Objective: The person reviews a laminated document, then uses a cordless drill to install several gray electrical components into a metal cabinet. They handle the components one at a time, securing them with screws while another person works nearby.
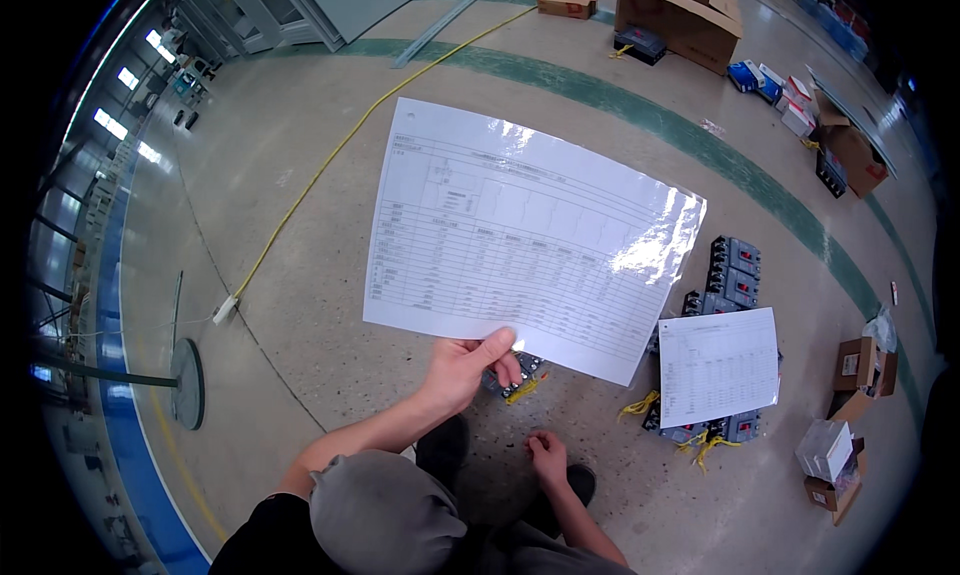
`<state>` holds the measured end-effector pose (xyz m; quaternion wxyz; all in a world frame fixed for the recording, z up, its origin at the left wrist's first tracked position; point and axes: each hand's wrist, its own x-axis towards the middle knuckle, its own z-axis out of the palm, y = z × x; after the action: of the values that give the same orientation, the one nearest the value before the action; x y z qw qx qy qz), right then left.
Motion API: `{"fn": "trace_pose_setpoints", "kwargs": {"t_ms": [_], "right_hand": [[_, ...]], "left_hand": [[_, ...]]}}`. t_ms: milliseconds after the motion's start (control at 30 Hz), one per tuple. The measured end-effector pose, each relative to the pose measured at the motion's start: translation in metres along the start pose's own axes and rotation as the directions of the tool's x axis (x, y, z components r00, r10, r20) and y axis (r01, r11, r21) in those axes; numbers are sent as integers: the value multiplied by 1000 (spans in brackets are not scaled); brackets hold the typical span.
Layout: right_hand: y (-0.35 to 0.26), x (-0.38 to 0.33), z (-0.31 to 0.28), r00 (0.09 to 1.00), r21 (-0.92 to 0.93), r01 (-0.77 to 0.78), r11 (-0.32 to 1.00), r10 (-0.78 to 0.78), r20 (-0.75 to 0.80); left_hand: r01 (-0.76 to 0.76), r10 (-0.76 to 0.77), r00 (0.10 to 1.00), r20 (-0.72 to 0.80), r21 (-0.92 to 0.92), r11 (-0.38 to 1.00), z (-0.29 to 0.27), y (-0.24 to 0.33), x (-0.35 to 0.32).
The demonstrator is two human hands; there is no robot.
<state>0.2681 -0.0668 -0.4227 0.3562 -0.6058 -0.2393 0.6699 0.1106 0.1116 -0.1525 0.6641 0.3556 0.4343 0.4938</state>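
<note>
Held sheet: a glossy printed form (530, 245) with a line diagram above a table, raised above the floor (270, 385), slightly bowed, glare on its right part.
Left hand: the person's left hand (475, 368) pinches the form's lower edge, thumb on the printed face, the other fingers bent behind and below.
Right hand: the right hand (547, 458) is low beside a dark shoe (580, 483), fingers loosely curled and close together; I cannot tell whether anything is between them.
Under the left hand: a circuit breaker (494, 383) with yellow strands (522, 391), partly covered by the hand.
Right of the form: grouped grey-and-black moulded-case circuit breakers (740, 287) with red toggles.
Second sheet: a smaller printed table (718, 370) lies over those breakers; yellow ties (706, 449) show along its near side.
Left side: a yellow cord (330, 160) runs to a white socket block (226, 310); near it, a round base (188, 385).
Far side: a green stripe (620, 100), then a large open cardboard box (672, 33).
</note>
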Motion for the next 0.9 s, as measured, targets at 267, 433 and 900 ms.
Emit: {"fn": "trace_pose_setpoints", "kwargs": {"t_ms": [267, 433, 900], "right_hand": [[0, -1, -3, 1000, -43, -18, 999, 19, 18], [1, 0, -2, 1000, -62, 5, 998, -4, 3], [-12, -1, -6, 1000, -87, -17, 996, 18, 6]], "left_hand": [[-3, 3, 1000, 2, -6, 1000, 0, -1, 0], [2, -2, 1000, 14, -8, 1000, -2, -4, -2], [2, -2, 999, -35, 1, 1000, -3, -2, 12]]}}
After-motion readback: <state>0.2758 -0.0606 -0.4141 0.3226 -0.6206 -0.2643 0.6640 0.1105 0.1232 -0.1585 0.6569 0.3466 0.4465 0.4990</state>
